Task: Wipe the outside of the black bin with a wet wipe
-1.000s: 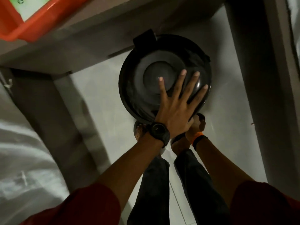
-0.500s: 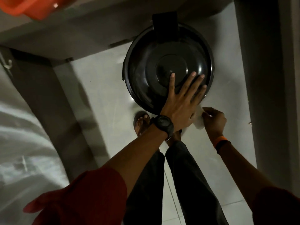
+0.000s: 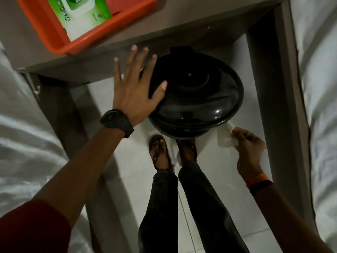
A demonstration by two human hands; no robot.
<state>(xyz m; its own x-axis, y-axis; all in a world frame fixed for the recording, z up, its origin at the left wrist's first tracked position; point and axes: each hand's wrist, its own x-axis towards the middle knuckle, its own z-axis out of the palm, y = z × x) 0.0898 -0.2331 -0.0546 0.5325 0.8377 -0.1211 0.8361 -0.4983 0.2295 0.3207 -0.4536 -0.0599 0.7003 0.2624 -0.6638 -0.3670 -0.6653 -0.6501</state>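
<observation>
The round black bin (image 3: 198,105) with a domed lid stands on the white tiled floor just under the table's edge, in front of my feet. My left hand (image 3: 135,88) hovers with fingers spread at the bin's left side, the thumb over the lid's rim. My right hand (image 3: 249,143) pinches a white wet wipe (image 3: 225,137) at the bin's lower right side, the wipe's tip touching the rim.
A brown table (image 3: 116,57) overhangs the bin, carrying an orange tray (image 3: 87,39) with a green-and-white pack of wipes (image 3: 82,13). Brown bed frames (image 3: 284,99) and white bedding (image 3: 321,88) flank the narrow floor strip. My sandalled feet (image 3: 160,152) stand close to the bin.
My left hand lifted off the lid and moved left with its fingers spread. My right hand came out from behind the left, holding the wipe, to the bin's right side. The view tilted up to the tray.
</observation>
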